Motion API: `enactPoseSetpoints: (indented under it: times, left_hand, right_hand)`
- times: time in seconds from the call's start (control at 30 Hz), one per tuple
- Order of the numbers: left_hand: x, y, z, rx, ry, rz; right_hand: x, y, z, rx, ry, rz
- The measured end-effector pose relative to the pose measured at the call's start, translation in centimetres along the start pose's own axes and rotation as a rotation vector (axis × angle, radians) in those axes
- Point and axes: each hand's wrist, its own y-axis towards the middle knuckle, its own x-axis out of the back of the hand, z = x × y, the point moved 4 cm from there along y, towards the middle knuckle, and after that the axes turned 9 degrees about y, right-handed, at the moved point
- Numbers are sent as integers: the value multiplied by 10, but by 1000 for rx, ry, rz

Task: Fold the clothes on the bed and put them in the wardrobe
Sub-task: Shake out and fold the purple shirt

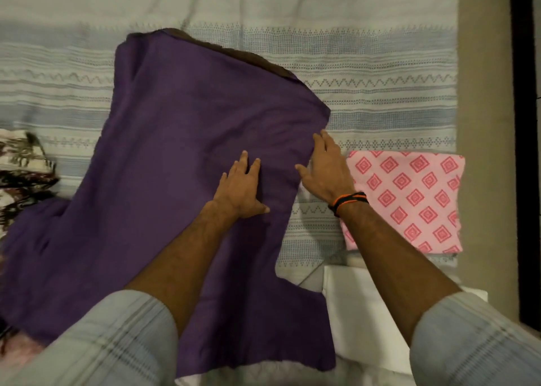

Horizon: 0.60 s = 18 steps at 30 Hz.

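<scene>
A large purple garment lies spread flat across the striped bedsheet, with a brown edge showing along its far side. My left hand presses flat on the purple cloth near its right side, fingers straight. My right hand rests at the garment's right edge, fingers extended, with an orange and black band on the wrist. A folded pink cloth with red diamond print lies on the bed just right of my right hand.
A dark floral patterned garment is bunched at the left edge. A folded white cloth lies at the near right under my right forearm. The bed's right edge meets a beige floor strip and a dark vertical frame.
</scene>
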Motion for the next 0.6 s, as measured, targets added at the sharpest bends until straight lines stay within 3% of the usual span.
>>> enactPoseSetpoints:
  times: [0.2, 0.6]
  left_hand:
    - [6, -83, -10, 16, -159, -62]
    - [-13, -246, 7, 123, -348, -206]
  right_hand:
    - [17, -81, 29, -2, 227, 10]
    - [21, -218, 96, 83, 340, 41]
